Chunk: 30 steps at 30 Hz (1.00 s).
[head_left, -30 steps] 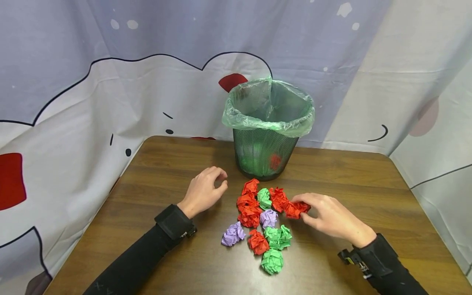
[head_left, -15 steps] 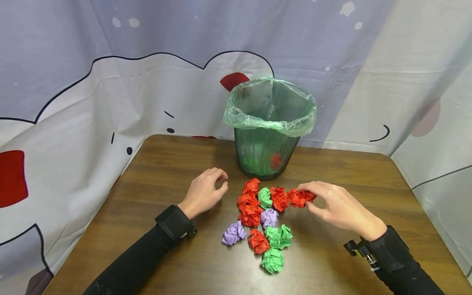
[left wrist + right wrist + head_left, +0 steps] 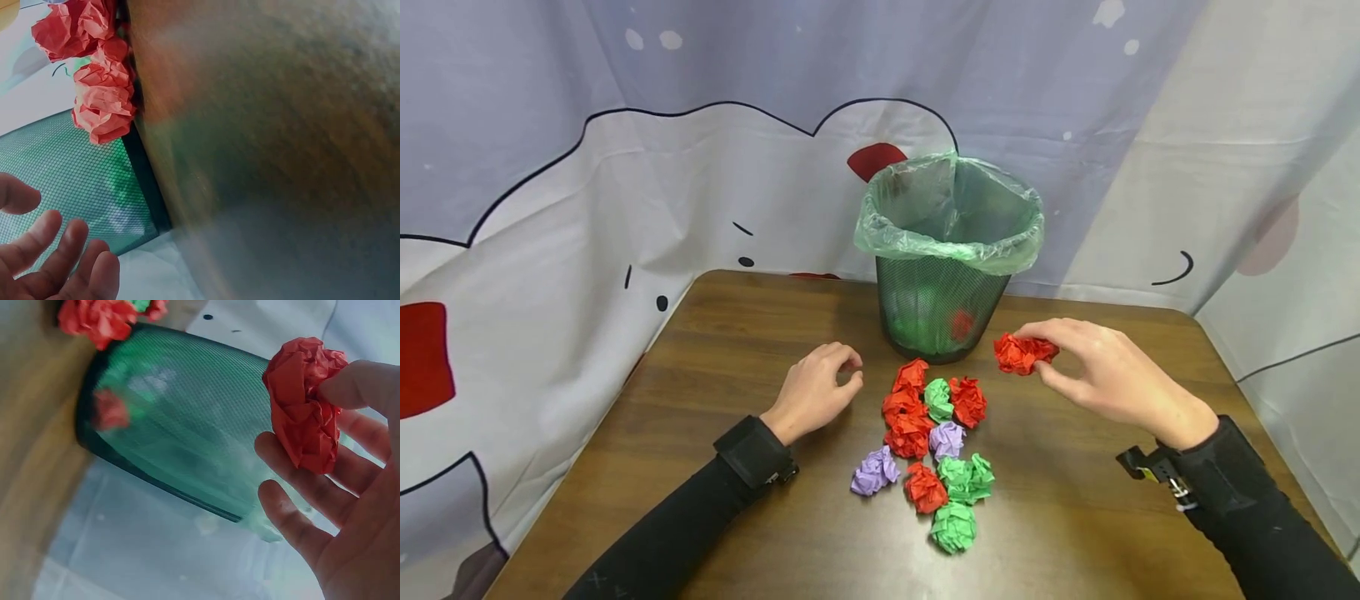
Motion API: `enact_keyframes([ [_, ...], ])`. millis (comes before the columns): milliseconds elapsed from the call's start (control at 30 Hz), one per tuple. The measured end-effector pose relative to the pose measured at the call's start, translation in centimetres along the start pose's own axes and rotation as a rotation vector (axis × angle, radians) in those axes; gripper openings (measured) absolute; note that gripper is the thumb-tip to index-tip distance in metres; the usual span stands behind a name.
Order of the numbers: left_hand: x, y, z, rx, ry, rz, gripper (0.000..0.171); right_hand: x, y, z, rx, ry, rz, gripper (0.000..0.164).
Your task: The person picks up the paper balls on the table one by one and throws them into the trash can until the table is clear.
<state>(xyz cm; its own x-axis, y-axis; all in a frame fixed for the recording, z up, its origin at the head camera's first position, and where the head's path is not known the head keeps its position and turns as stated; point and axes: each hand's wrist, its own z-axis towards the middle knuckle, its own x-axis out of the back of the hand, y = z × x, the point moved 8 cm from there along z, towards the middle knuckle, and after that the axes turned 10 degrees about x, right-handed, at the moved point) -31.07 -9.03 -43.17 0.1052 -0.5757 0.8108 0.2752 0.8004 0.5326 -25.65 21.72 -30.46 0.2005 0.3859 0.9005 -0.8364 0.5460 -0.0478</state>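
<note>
Between its thumb and fingers my right hand (image 3: 1101,367) pinches a crumpled red paper ball (image 3: 1021,353), held above the table to the right of the bin. The right wrist view shows the same red paper ball (image 3: 304,403) against the thumb, with the mesh bin behind it. My left hand (image 3: 816,390) rests at the table left of the pile, its fingers loosely bent and holding nothing. Several crumpled balls lie between the hands: red (image 3: 908,433), green (image 3: 954,527) and purple (image 3: 875,472). In the left wrist view, red paper balls (image 3: 103,106) sit beyond the left fingers.
A black mesh bin (image 3: 936,308) with a green plastic liner (image 3: 947,242) folded over its rim stands at the back of the wooden table (image 3: 760,333). Green and red shapes show through its mesh. A printed curtain (image 3: 700,183) hangs behind the table.
My right hand has drawn the red paper ball away from the pile, then lifted it up and to the right, toward the bin's side. The left hand has stayed in place.
</note>
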Motion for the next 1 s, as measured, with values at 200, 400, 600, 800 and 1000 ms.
enact_keyframes([
  [200,-0.2,-0.1,-0.2,-0.003,-0.014,0.008,0.007,3.3,0.5,2.1,0.033,0.077,-0.013,0.051],
  [400,-0.3,-0.1,-0.5,-0.003,-0.027,0.015,0.007,6.1,0.8,4.4,0.091,0.164,0.01,0.052],
  [600,-0.4,-0.3,-0.7,0.001,-0.03,0.022,0.007,8.0,1.8,6.3,0.075,0.219,-0.011,0.051],
  [800,-0.6,-0.5,-0.9,0.006,-0.045,0.03,0.007,9.0,3.3,8.4,0.021,0.24,-0.031,0.045],
  [1000,-0.8,-0.4,-1.3,-0.008,-0.05,0.024,0.006,9.2,5.0,10.6,-0.047,0.204,-0.047,0.041],
])
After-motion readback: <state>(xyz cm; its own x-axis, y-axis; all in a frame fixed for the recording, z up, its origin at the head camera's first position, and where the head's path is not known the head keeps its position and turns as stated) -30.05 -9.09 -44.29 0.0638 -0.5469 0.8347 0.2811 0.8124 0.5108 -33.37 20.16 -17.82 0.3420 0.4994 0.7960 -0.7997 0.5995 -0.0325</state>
